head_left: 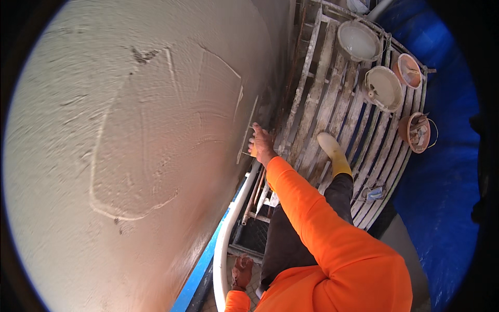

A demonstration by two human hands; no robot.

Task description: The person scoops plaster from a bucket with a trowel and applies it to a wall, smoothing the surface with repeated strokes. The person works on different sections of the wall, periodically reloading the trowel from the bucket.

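Observation:
My right hand [261,145] grips the yellowish handle of a plastering trowel [248,127]. Seen nearly edge-on, the trowel's long thin blade is at the right side of the grey plastered wall [156,130]; whether it presses on the wall I cannot tell. Raised ridges of wet plaster outline a smoother patch on the wall's middle. Low in the view, my left hand [241,271] hangs beside a white curved pipe [222,255], fingers loosely bent and apart, with nothing seen in it.
My yellow boot [335,153] stands on a slatted platform [317,99]. Along its far right are a bucket of cloudy water [358,40], a bucket of grey mix [383,88] and two orange buckets [408,70] with tools. Blue sheeting [436,171] hangs beyond the platform's edge.

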